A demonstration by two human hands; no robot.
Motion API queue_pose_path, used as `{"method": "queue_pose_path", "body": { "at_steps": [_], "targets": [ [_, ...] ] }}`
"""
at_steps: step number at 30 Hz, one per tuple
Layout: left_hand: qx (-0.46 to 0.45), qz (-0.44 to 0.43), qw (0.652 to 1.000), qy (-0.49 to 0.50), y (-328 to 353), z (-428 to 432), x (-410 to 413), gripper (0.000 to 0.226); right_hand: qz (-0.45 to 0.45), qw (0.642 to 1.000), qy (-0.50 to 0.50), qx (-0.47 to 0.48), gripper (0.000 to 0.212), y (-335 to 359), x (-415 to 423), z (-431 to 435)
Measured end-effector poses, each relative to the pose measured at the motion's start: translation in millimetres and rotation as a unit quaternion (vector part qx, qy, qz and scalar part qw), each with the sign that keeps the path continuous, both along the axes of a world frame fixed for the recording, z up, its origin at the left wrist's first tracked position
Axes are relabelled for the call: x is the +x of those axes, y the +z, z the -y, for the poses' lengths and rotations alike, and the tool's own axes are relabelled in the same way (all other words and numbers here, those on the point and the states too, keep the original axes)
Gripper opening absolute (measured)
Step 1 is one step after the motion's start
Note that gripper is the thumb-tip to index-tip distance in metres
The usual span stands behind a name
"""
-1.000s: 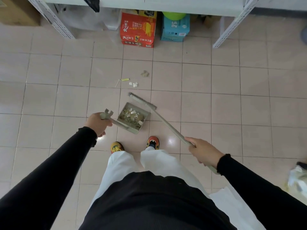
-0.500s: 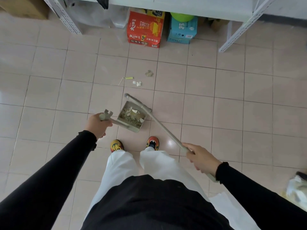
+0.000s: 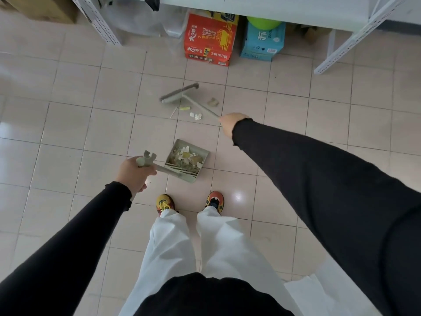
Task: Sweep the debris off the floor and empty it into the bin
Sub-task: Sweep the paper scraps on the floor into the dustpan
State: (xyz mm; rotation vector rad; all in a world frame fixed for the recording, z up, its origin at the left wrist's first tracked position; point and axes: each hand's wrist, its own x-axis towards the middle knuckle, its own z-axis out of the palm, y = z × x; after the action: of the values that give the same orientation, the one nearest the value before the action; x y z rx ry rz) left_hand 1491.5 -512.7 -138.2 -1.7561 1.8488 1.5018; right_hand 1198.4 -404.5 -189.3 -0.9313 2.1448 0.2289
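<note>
My left hand [image 3: 134, 173] grips the long handle of a grey-green dustpan [image 3: 200, 164] that sits on the tiled floor just ahead of my shoes and holds several pale scraps. My right hand [image 3: 230, 123] grips the broom handle with the arm stretched forward. The broom head [image 3: 178, 93] lies on the floor beyond a small scatter of debris [image 3: 196, 115]: white bits, a yellow strip [image 3: 185, 108], a thin stick and a crumpled beige piece [image 3: 213, 102] to the right of the handle. No bin is in view.
A red carton [image 3: 208, 41] and a blue carton [image 3: 263, 42] stand under a white shelf [image 3: 296, 10] at the back. White metal shelf legs [image 3: 100, 23] slant down at left and at right [image 3: 348, 39]. A brown box [image 3: 45, 8] sits far left. White paper [image 3: 305, 293] lies at the lower right.
My right arm has stretched forward and carried the broom head from the dustpan's mouth to the far side of the loose debris. The dustpan and my left hand have stayed put.
</note>
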Motion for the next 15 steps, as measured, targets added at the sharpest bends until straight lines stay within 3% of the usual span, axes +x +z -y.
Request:
{"method": "queue_pose_path", "body": {
  "at_steps": [5,8,11,15],
  "targets": [
    [0.003,0.005,1.000,-0.014,-3,4,-1,0.014,-0.056,0.989,0.124,0.056,0.035,4,-15,-10],
    [-0.004,0.008,0.999,-0.034,-3,7,-3,0.013,-0.077,0.984,0.130,0.094,0.025,6,-36,-56],
    [-0.007,0.019,0.998,-0.053,-3,11,-6,0.015,-0.085,0.989,0.108,0.054,0.048,19,-58,-102],
    [-0.003,0.028,0.997,-0.072,-1,18,-12,0.018,-0.076,0.995,0.042,0.049,0.062,23,-66,-159]
  ]
}}
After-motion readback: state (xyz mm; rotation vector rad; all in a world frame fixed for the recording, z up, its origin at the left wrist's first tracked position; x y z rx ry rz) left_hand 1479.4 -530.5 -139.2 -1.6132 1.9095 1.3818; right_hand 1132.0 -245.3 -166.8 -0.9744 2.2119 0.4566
